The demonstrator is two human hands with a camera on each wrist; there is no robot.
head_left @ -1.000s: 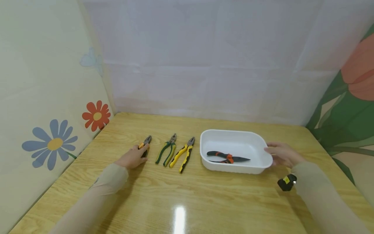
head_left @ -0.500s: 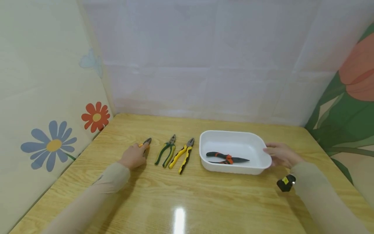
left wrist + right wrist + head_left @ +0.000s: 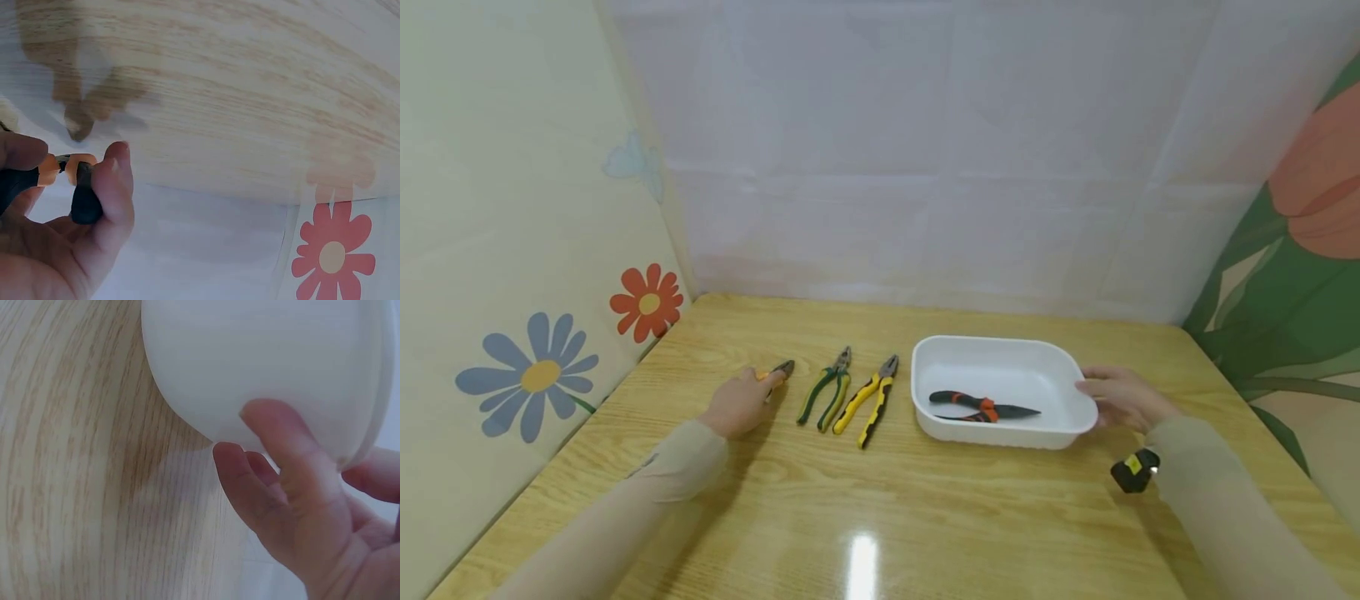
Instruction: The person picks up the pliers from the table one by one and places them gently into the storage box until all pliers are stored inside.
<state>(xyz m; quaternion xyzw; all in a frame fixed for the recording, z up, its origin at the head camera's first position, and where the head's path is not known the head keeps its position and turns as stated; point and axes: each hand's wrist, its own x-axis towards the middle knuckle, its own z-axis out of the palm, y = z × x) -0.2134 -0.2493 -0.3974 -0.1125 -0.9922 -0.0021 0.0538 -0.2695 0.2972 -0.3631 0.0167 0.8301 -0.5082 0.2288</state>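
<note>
In the head view my left hand point(image 3: 737, 402) grips orange-and-black-handled pliers point(image 3: 786, 367) at the left of the table. Their metal head sticks out beyond my fingers, while much of the handles is hidden. The left wrist view shows one black handle point(image 3: 86, 203) between my thumb and fingers. My right hand point(image 3: 1126, 398) holds the right end of a white plastic basin point(image 3: 1000, 435). Seen from the right wrist, fingers point(image 3: 281, 434) press its outer wall and another reaches the rim. Inside the basin lie black-and-red pliers point(image 3: 977, 402), partly overlapping another black-and-red tool point(image 3: 970, 417).
Green-handled pliers point(image 3: 825, 392) and yellow-and-black pliers point(image 3: 868, 400) lie side by side between my left hand and the basin. A small black-and-yellow object point(image 3: 1135, 471) is at my right sleeve. A pale cloth wall point(image 3: 925, 208) stands behind the wooden table point(image 3: 820, 508).
The pliers in my left hand have turned, their head now pointing further right, and my hand covers more of the handles. My right hand and the basin have stayed in place.
</note>
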